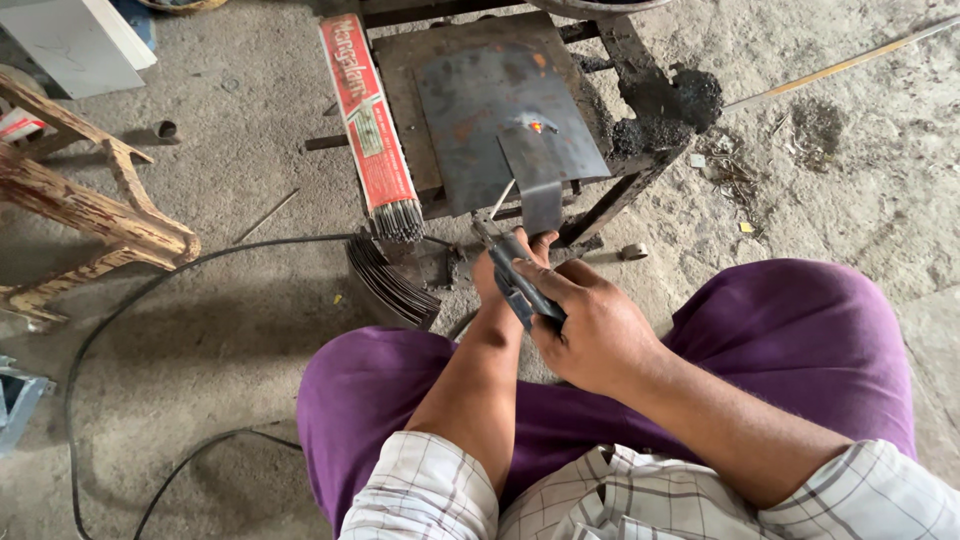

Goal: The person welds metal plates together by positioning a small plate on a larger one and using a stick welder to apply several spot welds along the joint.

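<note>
Beside one rod box (pixel 367 125), two hands (pixel 560 305), seemingly one electrode holder (pixel 522 285)

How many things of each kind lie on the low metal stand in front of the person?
Large flat dark steel sheets: 1
Small grey steel plates: 1
Long red packets of welding rods: 1
Piles of black slag crumbs: 1
Total: 4

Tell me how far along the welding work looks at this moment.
Done: a small metal piece already sits on the larger steel plate atop the stand, with a tiny glowing spot at their joint. In hand: the right hand grips the electrode holder, the left hand steadying it, rod tip near the piece's lower edge. Left: no finished seam shows along the joint.
</note>
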